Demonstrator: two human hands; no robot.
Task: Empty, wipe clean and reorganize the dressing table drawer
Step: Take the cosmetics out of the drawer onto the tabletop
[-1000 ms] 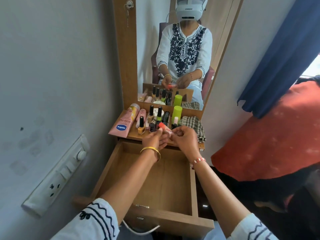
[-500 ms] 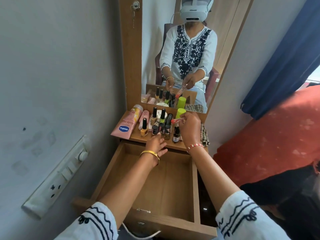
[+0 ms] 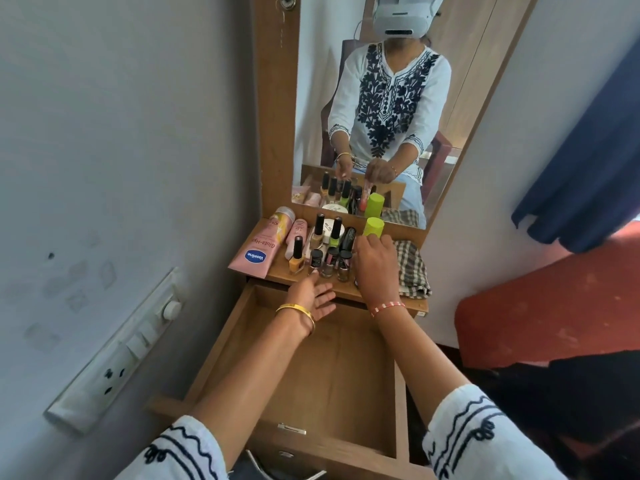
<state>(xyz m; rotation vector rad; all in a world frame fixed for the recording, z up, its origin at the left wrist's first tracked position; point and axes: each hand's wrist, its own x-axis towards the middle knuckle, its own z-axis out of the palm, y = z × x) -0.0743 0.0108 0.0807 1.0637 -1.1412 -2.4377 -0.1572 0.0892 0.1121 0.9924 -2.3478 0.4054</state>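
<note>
Drawer (image 3: 311,379): pulled out toward the person, bare wooden bottom showing, nothing visible inside
Left hand (image 3: 313,295): over the drawer's far edge, palm turned inward, fingers straight and spread, forefinger reaching to the small bottles
Right hand (image 3: 375,268): over the shelf edge, back to the camera; in the mirror its fingers pinch a slim red-tipped tube, hidden in the direct view
Shelf (image 3: 349,292): nail polish bottles (image 3: 330,261) standing in a cluster, pink Vaseline tube (image 3: 258,249) lying at left, green cylinder (image 3: 373,227) behind the right hand, checked cloth (image 3: 412,270) at right
Mirror (image 3: 381,98): reflects the person and bottles
</note>
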